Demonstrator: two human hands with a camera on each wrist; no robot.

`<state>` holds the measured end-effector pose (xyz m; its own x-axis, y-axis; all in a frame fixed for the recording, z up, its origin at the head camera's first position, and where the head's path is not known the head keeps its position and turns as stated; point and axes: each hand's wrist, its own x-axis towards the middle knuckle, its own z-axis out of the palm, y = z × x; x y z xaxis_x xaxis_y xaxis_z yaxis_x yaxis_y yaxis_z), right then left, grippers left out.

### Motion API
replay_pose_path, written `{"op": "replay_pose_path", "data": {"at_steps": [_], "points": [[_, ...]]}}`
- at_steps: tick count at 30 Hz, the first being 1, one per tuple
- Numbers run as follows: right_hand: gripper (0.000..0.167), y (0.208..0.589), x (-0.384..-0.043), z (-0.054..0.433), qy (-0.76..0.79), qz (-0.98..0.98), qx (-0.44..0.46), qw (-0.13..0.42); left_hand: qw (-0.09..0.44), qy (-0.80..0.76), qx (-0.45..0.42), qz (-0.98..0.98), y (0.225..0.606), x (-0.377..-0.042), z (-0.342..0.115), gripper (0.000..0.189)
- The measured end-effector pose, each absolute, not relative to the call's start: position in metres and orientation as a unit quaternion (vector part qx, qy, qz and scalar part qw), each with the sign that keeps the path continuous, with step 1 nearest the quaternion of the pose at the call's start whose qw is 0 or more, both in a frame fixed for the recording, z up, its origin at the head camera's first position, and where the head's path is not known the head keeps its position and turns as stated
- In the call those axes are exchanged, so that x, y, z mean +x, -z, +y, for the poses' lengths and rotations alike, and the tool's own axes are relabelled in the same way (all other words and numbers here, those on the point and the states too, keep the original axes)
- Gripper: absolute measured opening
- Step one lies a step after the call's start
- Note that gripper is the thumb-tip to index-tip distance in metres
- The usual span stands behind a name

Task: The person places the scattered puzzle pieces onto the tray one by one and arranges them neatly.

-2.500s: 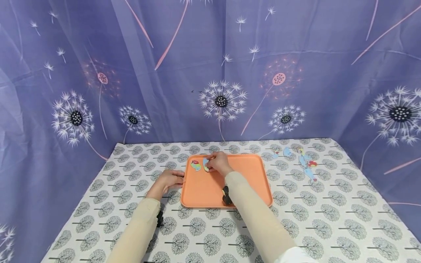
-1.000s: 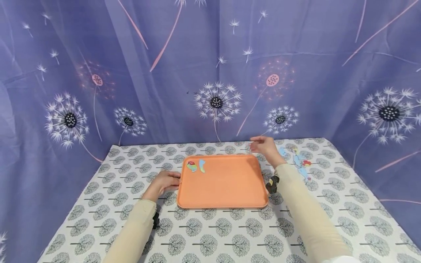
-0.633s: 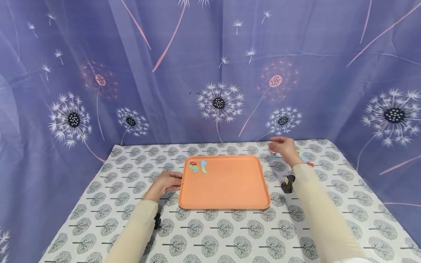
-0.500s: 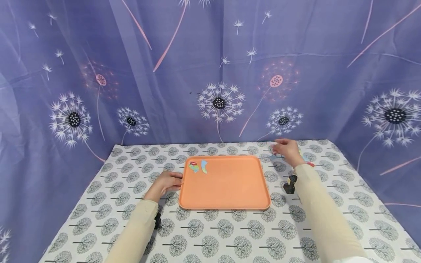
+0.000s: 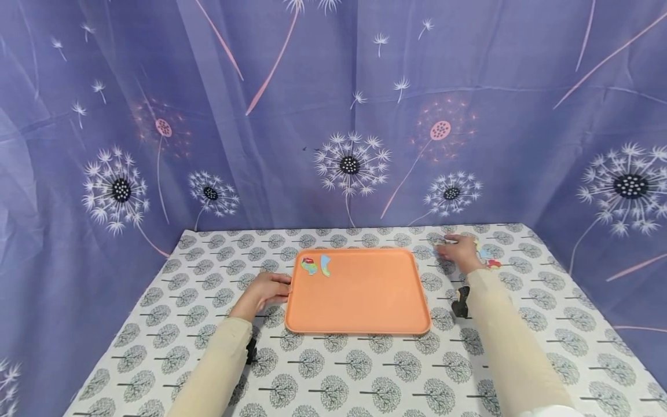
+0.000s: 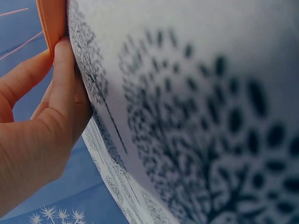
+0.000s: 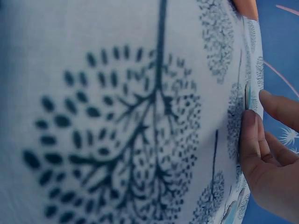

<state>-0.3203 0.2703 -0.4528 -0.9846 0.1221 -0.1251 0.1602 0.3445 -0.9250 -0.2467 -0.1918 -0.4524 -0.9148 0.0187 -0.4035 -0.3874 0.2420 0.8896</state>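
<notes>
In the head view my left hand [image 5: 267,291] lies beside the orange tray [image 5: 359,301], its fingertips against the left rim. The left wrist view has these extended fingers [image 6: 63,84] touching the tray's edge [image 6: 51,21]. Two flat, colourful cutout pieces sit in the tray's far left corner: a red-and-green one [image 5: 309,266] and a narrow blue-and-yellow one [image 5: 325,265]. Right of the tray, my right hand [image 5: 460,253] reaches low over the table. A thin light-blue piece [image 7: 248,95] is at its fingertips, with a gap between the upper and lower digits.
More small cutouts lie beyond my right hand, among them a red one [image 5: 493,264] and a pale blue one [image 5: 484,253]; the hand partly covers this group. A tree-print cloth [image 5: 359,370] covers the table. A purple dandelion curtain [image 5: 271,145] hangs behind.
My right hand has left the narrow piece in the tray, moved right past the tray, then lowered to the cutouts on the cloth. My left hand stays at the tray's left rim.
</notes>
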Motion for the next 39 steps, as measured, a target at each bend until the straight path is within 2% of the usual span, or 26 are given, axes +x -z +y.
{"op": "replay_pose_path", "data": {"at_steps": [12, 18, 21, 28, 32, 39], "points": [[0.069, 0.465, -0.329, 0.272, 0.52, 0.846, 0.113, 0.024, 0.169, -0.601, -0.127, 0.771, 0.45, -0.246, -0.191, 0.039], [0.062, 0.461, -0.327, 0.269, 0.495, 0.86, 0.121, 0.027, 0.17, -0.603, -0.125, 0.769, 0.45, -0.247, -0.192, 0.039], [0.063, 0.461, -0.327, 0.268, 0.484, 0.866, 0.121, 0.039, 0.172, -0.606, -0.122, 0.767, 0.451, -0.248, -0.192, 0.039], [0.078, 0.457, -0.33, 0.272, 0.467, 0.874, 0.091, 0.099, 0.172, -0.601, -0.119, 0.771, 0.451, -0.246, -0.19, 0.038], [0.076, 0.454, -0.33, 0.271, 0.48, 0.866, 0.069, 0.12, 0.17, -0.603, -0.12, 0.77, 0.45, -0.245, -0.19, 0.039], [0.064, 0.456, -0.33, 0.268, 0.494, 0.86, 0.064, 0.11, 0.165, -0.604, -0.121, 0.77, 0.451, -0.247, -0.19, 0.039]]}}
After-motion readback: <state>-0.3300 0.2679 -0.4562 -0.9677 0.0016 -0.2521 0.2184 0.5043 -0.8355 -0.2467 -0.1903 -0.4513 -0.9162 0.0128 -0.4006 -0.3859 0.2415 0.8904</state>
